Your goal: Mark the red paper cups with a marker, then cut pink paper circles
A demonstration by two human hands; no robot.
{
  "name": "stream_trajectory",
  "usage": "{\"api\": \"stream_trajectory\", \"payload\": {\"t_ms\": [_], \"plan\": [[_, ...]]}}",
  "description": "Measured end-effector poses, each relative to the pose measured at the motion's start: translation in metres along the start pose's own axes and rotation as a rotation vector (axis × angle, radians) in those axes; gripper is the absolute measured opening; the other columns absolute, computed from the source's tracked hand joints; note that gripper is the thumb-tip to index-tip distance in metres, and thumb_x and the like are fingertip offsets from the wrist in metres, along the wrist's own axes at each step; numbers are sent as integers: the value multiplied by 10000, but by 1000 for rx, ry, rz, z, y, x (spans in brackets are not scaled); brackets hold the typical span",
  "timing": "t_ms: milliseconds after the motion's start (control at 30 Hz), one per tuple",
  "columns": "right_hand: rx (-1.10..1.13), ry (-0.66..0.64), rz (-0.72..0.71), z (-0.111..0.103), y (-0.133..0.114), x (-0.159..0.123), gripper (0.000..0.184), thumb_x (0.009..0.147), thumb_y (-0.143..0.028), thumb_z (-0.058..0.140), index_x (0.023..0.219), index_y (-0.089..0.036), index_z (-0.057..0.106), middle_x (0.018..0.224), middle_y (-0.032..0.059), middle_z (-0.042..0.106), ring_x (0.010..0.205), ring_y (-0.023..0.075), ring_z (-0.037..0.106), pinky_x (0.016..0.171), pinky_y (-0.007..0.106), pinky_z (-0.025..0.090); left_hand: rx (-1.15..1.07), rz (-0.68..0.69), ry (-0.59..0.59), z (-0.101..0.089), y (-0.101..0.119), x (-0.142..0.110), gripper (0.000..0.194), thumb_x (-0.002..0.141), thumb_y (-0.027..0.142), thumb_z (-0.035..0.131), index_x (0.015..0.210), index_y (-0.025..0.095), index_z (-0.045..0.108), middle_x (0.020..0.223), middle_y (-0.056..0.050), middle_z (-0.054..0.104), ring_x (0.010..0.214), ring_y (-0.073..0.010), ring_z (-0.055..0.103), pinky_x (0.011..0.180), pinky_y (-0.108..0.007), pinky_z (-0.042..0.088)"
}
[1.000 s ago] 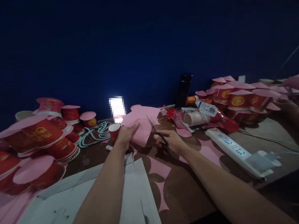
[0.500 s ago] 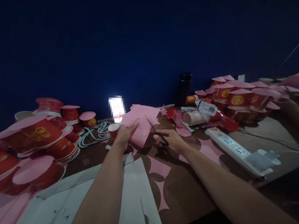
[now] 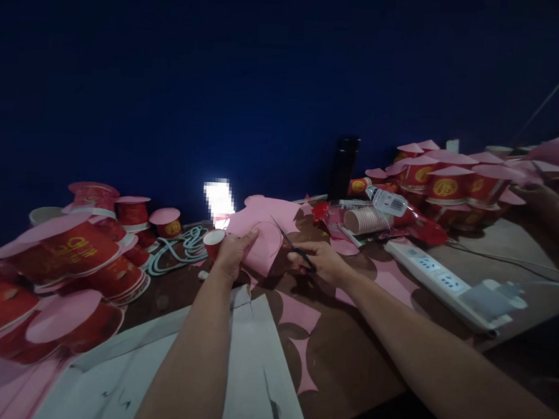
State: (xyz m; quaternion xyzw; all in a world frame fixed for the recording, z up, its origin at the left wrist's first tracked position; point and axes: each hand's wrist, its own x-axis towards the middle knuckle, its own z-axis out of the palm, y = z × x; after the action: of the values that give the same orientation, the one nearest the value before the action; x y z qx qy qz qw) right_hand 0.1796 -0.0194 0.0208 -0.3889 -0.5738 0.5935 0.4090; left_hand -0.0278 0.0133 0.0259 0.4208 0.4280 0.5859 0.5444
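My left hand (image 3: pixel 233 254) pinches a sheet of pink paper (image 3: pixel 272 210), thumb on top, with a curved line or cut edge showing near its right side. Closed around the handles of dark scissors (image 3: pixel 285 235) is my right hand (image 3: pixel 317 260); the blades point up and left, at the right edge of the paper. Just left of my left hand stands a small red paper cup (image 3: pixel 213 243) with a white inside. Pink paper offcuts (image 3: pixel 298 312) with rounded cut-outs lie on the brown table (image 3: pixel 346 363) below the hands.
Red cups with pink paper discs (image 3: pixel 66 242) crowd the left; more stand at the back right (image 3: pixel 449 184), where another person's hand (image 3: pixel 542 201) shows. Nearby are a black bottle (image 3: pixel 345 166), a power strip (image 3: pixel 438 277), coiled cable (image 3: pixel 177 251), stacked cups (image 3: pixel 363 221) and a white board (image 3: pixel 252 364).
Almost nothing differs. The whole view has shifted very slightly; both hands, the paper and the scissors keep the same position relative to each other.
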Motion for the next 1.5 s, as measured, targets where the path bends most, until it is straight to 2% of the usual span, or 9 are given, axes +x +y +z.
{"api": "stream_trajectory", "payload": {"t_ms": [233,667,1033,1167,1333,1500], "plan": [[-41,-11,-3,-1,-3,-2,473,674,-417,716,1050,-133,679,609,-18,544,506,62,446,472,192,350,6,-22,3,0,1,-1,488,583,360,777,968,81,669,870,-124,704,777,-236,662,736,-358,524],[-72,-16,-7,-4,-1,1,472,676,-415,712,1046,-124,679,600,-19,526,512,62,454,475,192,370,35,-5,-7,-6,-4,4,485,581,379,772,947,79,664,863,-118,699,785,-227,653,740,-341,521],[-163,-31,22,-9,-9,-1,518,664,-449,712,1073,-132,673,562,-33,514,485,63,443,471,199,367,7,-9,-40,-5,1,1,499,586,354,774,983,76,656,856,-124,696,767,-231,656,745,-362,520],[-199,-34,46,-13,-12,-2,519,657,-432,721,1082,-138,671,576,-25,549,469,57,448,465,196,369,57,-27,-24,-6,0,2,496,587,372,771,964,70,657,804,-114,696,733,-223,650,705,-345,525],[-204,-38,46,-15,-12,-1,519,656,-439,722,1078,-141,672,613,-11,582,465,51,450,462,194,369,26,-3,-66,-7,-2,2,499,611,359,759,1010,82,642,860,-116,696,761,-222,651,711,-343,527],[-213,-32,49,-13,-14,-2,536,638,-458,727,1063,-136,680,597,-12,585,462,60,450,459,203,368,66,-21,-26,-9,-3,3,481,595,372,768,955,72,658,827,-112,694,717,-215,650,721,-353,522]]}}
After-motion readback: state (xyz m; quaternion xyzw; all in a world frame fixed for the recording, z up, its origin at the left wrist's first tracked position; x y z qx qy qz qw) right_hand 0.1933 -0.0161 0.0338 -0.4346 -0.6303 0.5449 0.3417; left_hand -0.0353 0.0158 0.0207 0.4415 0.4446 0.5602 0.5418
